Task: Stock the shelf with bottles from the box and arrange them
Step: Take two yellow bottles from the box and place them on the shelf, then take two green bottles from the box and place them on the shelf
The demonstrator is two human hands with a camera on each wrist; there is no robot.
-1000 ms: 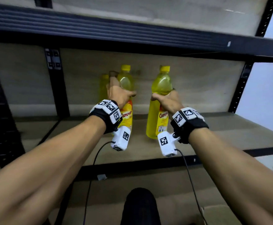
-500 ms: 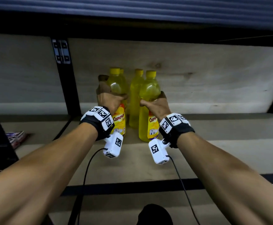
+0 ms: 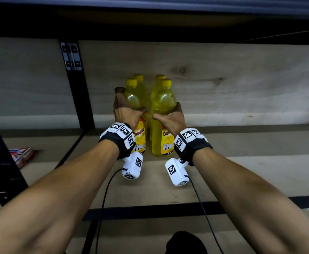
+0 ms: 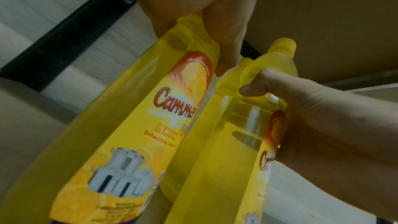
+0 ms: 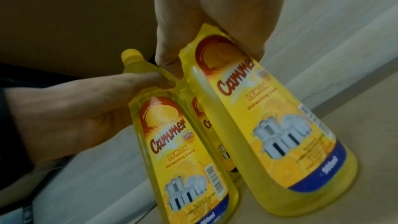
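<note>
Several yellow Cammer lemon dish-liquid bottles stand in two rows on the wooden shelf [image 3: 241, 171]. My left hand [image 3: 125, 112] grips the front left bottle [image 3: 131, 97] round its shoulder. My right hand [image 3: 170, 119] grips the front right bottle [image 3: 162, 103] the same way. Both bottles are upright with their bases on the board, a narrow gap between them. Two more bottles [image 3: 141, 85] [image 3: 158, 83] stand right behind. In the left wrist view my left hand [image 4: 193, 6] clasps its bottle [image 4: 133, 134]. In the right wrist view my right hand [image 5: 204, 14] clasps its bottle [image 5: 269, 125].
A black upright post [image 3: 76, 92] stands left of the bottles. Red-and-white packets [image 3: 20, 155] lie on the shelf at far left. The upper shelf [image 3: 150, 15] hangs low overhead. A black rail [image 3: 150, 210] edges the shelf front, and bare board extends to the right.
My right hand has carried its bottle leftward, close beside the left-hand bottle. Both now stand in front of the back pair. My view has moved closer and lower.
</note>
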